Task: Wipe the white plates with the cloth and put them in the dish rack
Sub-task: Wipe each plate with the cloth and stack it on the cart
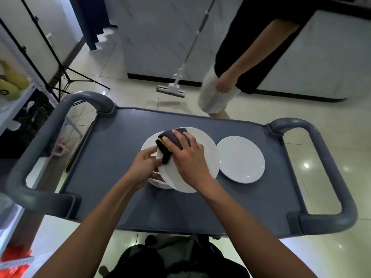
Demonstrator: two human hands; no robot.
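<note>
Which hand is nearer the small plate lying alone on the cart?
Right. The right hand presses the cloth just left of the small plate; the left hand is farther left.

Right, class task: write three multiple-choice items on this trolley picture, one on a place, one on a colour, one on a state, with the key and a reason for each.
1. Where does the separate small white plate lie?
A. right of the plate being wiped
B. on the floor
C. under the trolley

2. What colour is the cloth?
A. white all over
B. dark with a yellow layer
C. red

3. What is the right hand doing?
A. hanging idle
B. gripping the trolley handle
C. pressing the cloth onto the raised plate

Key:
1 A, it sits flat on the grey trolley top to that side.
2 B, a yellow edge shows by the fingers.
3 C, the hand covers the cloth while the left hand holds the plate's edge.
</note>
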